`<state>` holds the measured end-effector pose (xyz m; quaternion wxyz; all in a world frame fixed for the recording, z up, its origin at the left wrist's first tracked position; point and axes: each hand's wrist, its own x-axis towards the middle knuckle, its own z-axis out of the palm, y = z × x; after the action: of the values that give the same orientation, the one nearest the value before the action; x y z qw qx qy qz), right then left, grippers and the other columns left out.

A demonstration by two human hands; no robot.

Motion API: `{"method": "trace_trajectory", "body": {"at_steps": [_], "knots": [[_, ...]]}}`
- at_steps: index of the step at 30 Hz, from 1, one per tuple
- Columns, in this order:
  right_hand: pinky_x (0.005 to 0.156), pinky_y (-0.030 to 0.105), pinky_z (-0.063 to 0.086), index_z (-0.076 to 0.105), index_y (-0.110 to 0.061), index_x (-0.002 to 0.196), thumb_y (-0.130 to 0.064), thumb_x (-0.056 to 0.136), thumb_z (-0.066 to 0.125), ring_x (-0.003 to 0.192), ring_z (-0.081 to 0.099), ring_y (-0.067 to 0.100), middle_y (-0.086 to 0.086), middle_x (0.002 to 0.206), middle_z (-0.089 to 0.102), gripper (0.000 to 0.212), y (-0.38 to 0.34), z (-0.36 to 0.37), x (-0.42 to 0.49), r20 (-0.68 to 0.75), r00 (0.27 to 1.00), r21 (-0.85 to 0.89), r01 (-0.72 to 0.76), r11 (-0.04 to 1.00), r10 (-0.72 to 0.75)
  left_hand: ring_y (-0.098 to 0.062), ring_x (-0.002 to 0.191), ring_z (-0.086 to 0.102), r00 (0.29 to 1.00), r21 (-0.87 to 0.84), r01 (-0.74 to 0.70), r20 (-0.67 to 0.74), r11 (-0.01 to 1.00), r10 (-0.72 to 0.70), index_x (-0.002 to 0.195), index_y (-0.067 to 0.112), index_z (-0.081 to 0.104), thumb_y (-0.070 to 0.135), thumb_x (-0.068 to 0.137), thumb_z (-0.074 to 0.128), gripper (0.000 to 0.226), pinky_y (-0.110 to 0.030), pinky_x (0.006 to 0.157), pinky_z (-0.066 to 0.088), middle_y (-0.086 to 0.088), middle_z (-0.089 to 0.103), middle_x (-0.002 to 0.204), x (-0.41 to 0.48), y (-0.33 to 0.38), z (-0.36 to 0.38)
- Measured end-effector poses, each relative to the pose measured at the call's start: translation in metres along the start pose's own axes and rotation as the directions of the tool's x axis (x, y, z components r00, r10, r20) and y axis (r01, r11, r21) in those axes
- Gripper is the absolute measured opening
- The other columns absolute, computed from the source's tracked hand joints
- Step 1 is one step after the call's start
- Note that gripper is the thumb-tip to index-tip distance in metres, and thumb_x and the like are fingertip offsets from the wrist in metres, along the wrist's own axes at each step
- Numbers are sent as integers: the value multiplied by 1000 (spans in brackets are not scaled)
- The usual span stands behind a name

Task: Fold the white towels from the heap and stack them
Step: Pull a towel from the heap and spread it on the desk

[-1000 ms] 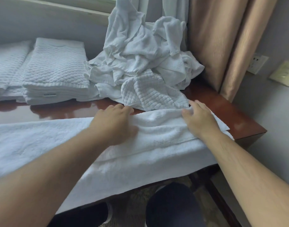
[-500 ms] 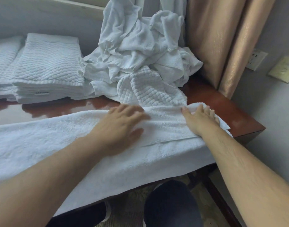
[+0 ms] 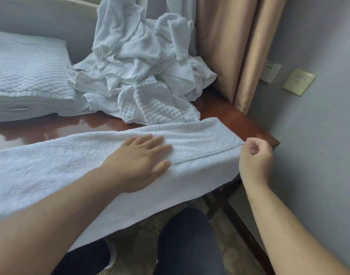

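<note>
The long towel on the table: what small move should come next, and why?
Probably carry the right end across to the left: the towel lies in a long folded strip, the left hand flat on it, the right hand curled at that end.

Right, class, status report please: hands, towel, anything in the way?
Left hand flat on terry towel, folded lengthwise. Right hand curled at its end, grip unclear. Unfolded heap close behind; folded stack far left.
</note>
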<state>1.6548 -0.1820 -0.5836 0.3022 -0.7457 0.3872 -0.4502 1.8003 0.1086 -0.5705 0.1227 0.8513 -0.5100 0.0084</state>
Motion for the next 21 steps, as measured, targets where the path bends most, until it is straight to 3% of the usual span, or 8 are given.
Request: {"method": "trace_trajectory", "body": {"at_steps": [2, 4, 5, 7, 9, 12, 16, 21], "knots": [[73, 30, 50, 62, -27, 104, -43, 87, 53, 93, 63, 14, -11, 101, 65, 25, 19, -3, -14, -74, 961, 125, -254, 959, 265, -14, 154, 2, 1000, 18, -8, 14, 1000, 7, 156, 45, 16, 72, 92, 7, 70, -35, 123, 1, 12, 7, 168, 0, -3, -1], [69, 29, 47, 55, -29, 105, -62, 90, 53, 88, 59, 14, -16, 92, 58, 37, 33, 0, -20, 100, 883, 135, -470, 872, 459, -13, 154, 1, 1000, 27, -11, 19, 1000, 10, 156, 46, 14, 73, 91, 7, 71, -34, 123, 0, 13, 5, 167, 0, -3, -1], [77, 33, 50, 55, -32, 112, -73, 89, 51, 92, 56, 13, -17, 94, 57, 47, 40, 2, -23, 226, 823, 125, -555, 822, 521, -12, 154, 1, 1000, 30, -9, 20, 1000, 9, 156, 46, 14, 74, 91, 7, 71, -34, 123, 0, 14, 5, 167, 0, -3, -1], [97, 39, 48, 55, -31, 130, -82, 84, 49, 103, 52, 15, -18, 107, 57, 68, 55, 5, -27, 404, 713, 115, -662, 741, 574, -11, 154, 0, 1000, 32, -1, 20, 999, 0, 156, 47, 13, 74, 91, 7, 71, -34, 123, 0, 14, 5, 167, 0, -3, -1], [100, 38, 43, 53, -23, 141, -78, 86, 53, 109, 52, 13, -18, 115, 59, 77, 72, 8, -31, 456, 686, 124, -680, 723, 568, -11, 154, 0, 1000, 38, 5, 20, 999, -6, 156, 48, 13, 74, 92, 8, 70, -34, 123, 1, 15, 5, 167, 0, -2, -1], [91, 32, 45, 64, -28, 126, -62, 87, 68, 102, 62, 6, -22, 97, 74, 52, 85, 4, -38, 514, 665, 165, -696, 699, 542, -11, 154, 2, 1000, 44, 6, 17, 999, -7, 156, 48, 14, 73, 92, 9, 69, -35, 123, 2, 15, 6, 167, 0, -3, -1], [64, 30, 55, 71, -29, 112, -40, 90, 72, 97, 73, 19, -5, 103, 78, 24, 79, -3, -48, 526, 707, 278, -669, 690, 473, -11, 153, 3, 1000, 42, 3, 20, 999, -4, 156, 47, 15, 74, 92, 9, 70, -35, 123, 4, 16, 8, 167, 1, -2, -2], [48, 19, 49, 59, -28, 100, -31, 75, 68, 61, 65, 2, 7, 99, 70, 26, 24, -13, -47, 158, 918, 378, -396, 837, 363, -9, 152, 4, 1000, 47, 12, 25, 999, -14, 155, 47, 16, 73, 92, 12, 69, -35, 122, 5, 17, 10, 166, 2, -1, -2]]}}
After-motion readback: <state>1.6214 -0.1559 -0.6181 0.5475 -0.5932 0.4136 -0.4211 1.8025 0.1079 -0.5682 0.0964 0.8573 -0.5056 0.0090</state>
